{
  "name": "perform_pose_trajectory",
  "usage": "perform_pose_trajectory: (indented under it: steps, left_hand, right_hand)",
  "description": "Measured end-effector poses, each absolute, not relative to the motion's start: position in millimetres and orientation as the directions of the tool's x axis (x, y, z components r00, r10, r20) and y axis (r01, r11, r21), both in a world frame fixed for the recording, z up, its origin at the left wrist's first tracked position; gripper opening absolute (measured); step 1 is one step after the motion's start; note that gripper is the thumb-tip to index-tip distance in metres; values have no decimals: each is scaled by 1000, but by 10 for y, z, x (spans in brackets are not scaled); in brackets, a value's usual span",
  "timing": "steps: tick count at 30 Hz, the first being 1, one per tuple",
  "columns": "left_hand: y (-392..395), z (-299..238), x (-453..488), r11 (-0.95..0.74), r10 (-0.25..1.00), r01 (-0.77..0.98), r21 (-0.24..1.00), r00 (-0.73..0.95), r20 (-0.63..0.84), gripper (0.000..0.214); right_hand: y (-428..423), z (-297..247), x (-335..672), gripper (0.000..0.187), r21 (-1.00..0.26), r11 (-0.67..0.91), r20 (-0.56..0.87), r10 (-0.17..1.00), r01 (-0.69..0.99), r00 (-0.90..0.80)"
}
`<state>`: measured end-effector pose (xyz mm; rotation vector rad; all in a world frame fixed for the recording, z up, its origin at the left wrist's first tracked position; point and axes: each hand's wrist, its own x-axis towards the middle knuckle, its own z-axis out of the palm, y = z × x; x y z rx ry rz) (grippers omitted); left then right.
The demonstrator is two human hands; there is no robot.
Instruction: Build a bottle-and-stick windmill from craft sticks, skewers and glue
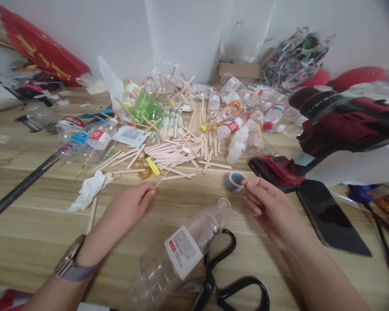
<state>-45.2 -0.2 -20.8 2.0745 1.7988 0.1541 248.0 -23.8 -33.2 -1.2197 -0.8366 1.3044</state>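
Observation:
My left hand (129, 207) pinches the near end of a thin wooden stick (162, 178) that points up toward a pile of flat craft sticks (171, 153). My right hand (269, 207) is curled with thumb and fingers pinched near a thin wire loop (228, 199) at the mouth of an empty clear plastic bottle (178, 250), which lies on its side between my forearms. A small spool of wire (235, 180) sits just beyond my right fingertips. Whether the right fingers grip the wire is not clear.
Black scissors (223, 280) lie under the bottle. A red cordless drill (330, 129) stands at the right beside a dark phone (330, 224). Several small bottles (243, 116), skewers, a yellow tool (152, 165), rubber bands and a crumpled tissue (89, 190) crowd the wooden table (35, 216).

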Motion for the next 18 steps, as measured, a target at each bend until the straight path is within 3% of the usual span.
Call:
perform_pose_trajectory:
  steps: [5, 9, 12, 16, 18]
  left_hand:
    - [-30, -8, -303, -71, 958, 735, 674, 238, -159, 31]
    - [-112, 35, -76, 129, 869, 441, 888, 381, -316, 29]
    - [-174, 10, 56, 231, 813, 314, 921, 458, -360, 29]
    - [-229, -48, 57, 128, 890, 278, 952, 392, -234, 28]
    - [-262, -87, 8, 150, 896, 273, 950, 369, -247, 28]
  right_hand:
    - [-263, -367, 2473, 30, -984, -117, -137, 979, -136, 150]
    - [-283, -389, 2459, 30, -996, -87, -90, 987, -32, 131]
    - [-294, -389, 2447, 32, -994, -103, -102, 994, 36, 37]
    - [-308, -360, 2449, 33, -975, -122, -139, 987, 188, -83]
    - [-316, -343, 2457, 33, -962, -128, -164, 977, 241, -137]
